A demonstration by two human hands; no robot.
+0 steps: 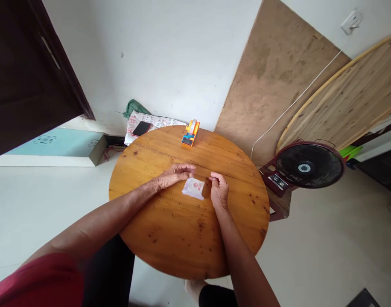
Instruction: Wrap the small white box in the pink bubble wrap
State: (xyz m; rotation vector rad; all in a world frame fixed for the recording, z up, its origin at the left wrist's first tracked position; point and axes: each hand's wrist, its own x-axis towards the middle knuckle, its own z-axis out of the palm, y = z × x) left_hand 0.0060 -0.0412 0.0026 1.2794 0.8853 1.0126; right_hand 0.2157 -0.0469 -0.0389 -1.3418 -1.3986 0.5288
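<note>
Half spread in the fingers of the left hand (174, 176), apparently empty; curled in the right hand (220, 193), too hidden to judge any hold; flanking a thin printed sheet (193, 188) near frame centre on the surface (176, 230), risking a crumple or slide if nudged

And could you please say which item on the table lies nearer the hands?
The white packet with red print; the orange dispenser stands farther across the table.
</note>
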